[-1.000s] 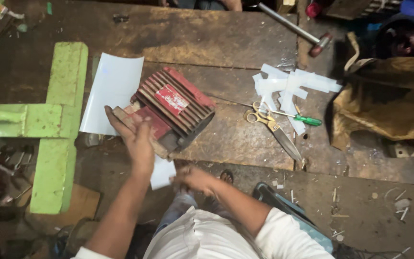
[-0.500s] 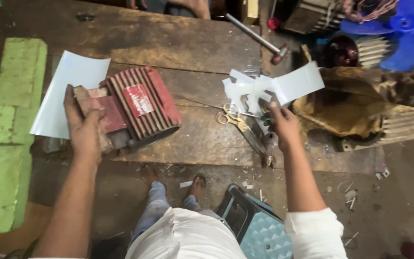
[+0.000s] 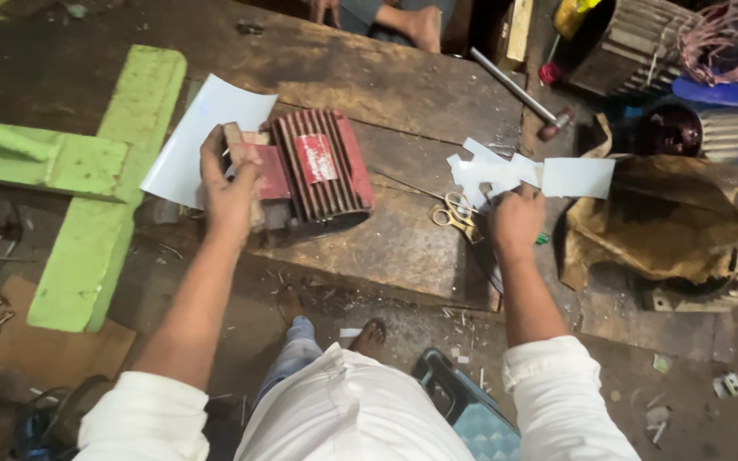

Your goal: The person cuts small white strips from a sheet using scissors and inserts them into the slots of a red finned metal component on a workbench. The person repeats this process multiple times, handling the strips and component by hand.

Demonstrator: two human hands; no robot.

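Fingers of the left hand [image 3: 228, 183] curl over the near-left end of a red electric motor [image 3: 313, 175], pressed together against its end plate; the motor's casing is ribbed metal, cylindrical, with a pale label on its top, and it lies on its side on the worn wooden workbench [image 3: 369, 94]. Right hand [image 3: 514, 220] is closed, its fingers pinching a bunch of white paper cut-outs [image 3: 527, 175], flat angular strips and a rectangular piece that stick out to the right above the bench. Motor sits left of centre on the bench, the paper pieces well apart to its right.

Under the motor's left end a larger white sheet [image 3: 202, 137] lies flat, smooth and slightly glossy. Just left of the right hand rest scissors [image 3: 454, 213] with yellowish handles, and a green screwdriver handle [image 3: 541, 239] peeks out beside the wrist. At the far edge a hammer [image 3: 523, 90] with a metal shaft lies diagonally. A green-painted cross-shaped wooden frame [image 3: 96, 171] stands to the left. At right, crumpled brown sacking [image 3: 651, 230] covers part of a ribbed grey machine casing [image 3: 634, 43]. Another person's bare feet [image 3: 403, 19] show at the far edge. Wood chips and paper scraps litter the dark floor near the person's own sandalled foot [image 3: 371, 335].
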